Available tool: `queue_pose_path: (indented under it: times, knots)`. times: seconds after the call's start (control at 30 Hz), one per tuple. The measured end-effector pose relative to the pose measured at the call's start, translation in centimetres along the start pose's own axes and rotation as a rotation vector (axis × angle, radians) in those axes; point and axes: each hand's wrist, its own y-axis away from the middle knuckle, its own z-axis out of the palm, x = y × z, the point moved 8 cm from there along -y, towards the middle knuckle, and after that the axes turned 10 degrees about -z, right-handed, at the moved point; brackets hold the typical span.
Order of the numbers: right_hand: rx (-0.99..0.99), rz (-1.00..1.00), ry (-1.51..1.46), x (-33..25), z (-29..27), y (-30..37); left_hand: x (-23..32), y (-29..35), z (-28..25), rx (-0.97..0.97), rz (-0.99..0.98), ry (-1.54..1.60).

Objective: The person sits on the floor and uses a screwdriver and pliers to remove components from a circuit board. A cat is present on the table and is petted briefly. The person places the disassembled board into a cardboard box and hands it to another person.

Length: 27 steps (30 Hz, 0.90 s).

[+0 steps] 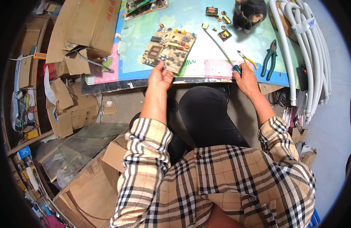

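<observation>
My left hand (160,76) grips the near edge of a tan circuit board (171,51), held tilted over the table's front edge. Capacitors, coils and dark heat sinks stand up from the board. In my right hand (247,79) is the green handle of a long screwdriver (221,49), its shaft slanting away to the left. Its tip lies by a small pale yellow block (205,26). Just beyond my right fingers rest small cutting pliers (247,60) with yellow handles. Larger green-handled pliers (269,60) lie further right.
Several loose coils and transformers (223,35) lie near a black-and-orange cat (249,15). Another circuit board (147,7) sits at the far left of the table (145,78). Grey corrugated hoses (316,49) hang at the right; cardboard boxes (84,30) crowd the left.
</observation>
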Motion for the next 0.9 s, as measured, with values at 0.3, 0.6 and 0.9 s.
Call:
queue_pose_path:
  times: [0.3, 0.6, 0.9]
  knots:
    - [-0.006, -0.061, -0.204, -3.7, -0.7, 1.9, -4.2, 2.1, 2.6, 0.083, -0.090, -0.471]
    - [-0.114, -0.029, -0.326, -5.5, -1.3, 5.8, 2.1, 4.5, 11.0, 0.497, 1.128, -1.820]
    - [-0.289, 0.271, -0.819, -3.5, 2.4, 6.1, 1.0, 0.1, 13.1, 0.432, 0.812, -1.921]
